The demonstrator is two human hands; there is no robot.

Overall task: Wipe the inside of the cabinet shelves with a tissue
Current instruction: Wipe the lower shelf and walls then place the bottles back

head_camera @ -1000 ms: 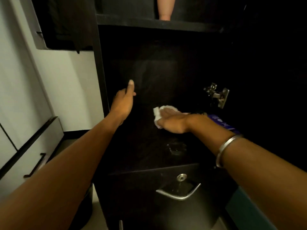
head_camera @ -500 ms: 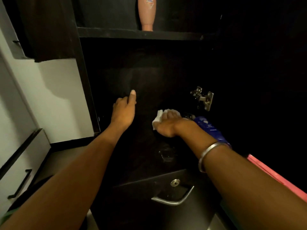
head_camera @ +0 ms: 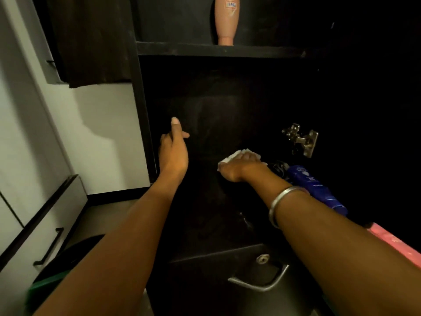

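1. The right hand point(head_camera: 241, 166) lies palm-down on the tissue point(head_camera: 230, 158), fingers flattened over it and pressing it to the dark shelf floor point(head_camera: 205, 213); only the tissue's white left and far edges show past the fingers. A metal bangle point(head_camera: 281, 201) sits on that forearm.
2. The left hand point(head_camera: 173, 151) holds nothing. Its fingers are loose and mostly straight, thumb raised, and it hangs near the cabinet's left wall point(head_camera: 143, 124); whether it touches the wall or the shelf cannot be told.
3. The tissue sits toward the back of the shelf, right of centre, under the right hand alone. The left hand is well apart from it, across the bare middle of the shelf.
4. The relation that matters: unwiped shelf appears to stretch left of the tissue and forward to the front edge, while just to the right lies a blue bottle point(head_camera: 315, 190) on its side, its long axis running from back-left to front-right. A sweep leftward or toward the person looks free; a sweep right would likely meet the bottle.
5. A metal hinge point(head_camera: 300, 140) stands on the right wall above the bottle. On the shelf above stands a peach bottle point(head_camera: 226, 21), its top cut off.
6. The cabinet's right side and back are too dark to read. A small dark object between tissue and blue bottle cannot be identified, and dust is hard to make out.
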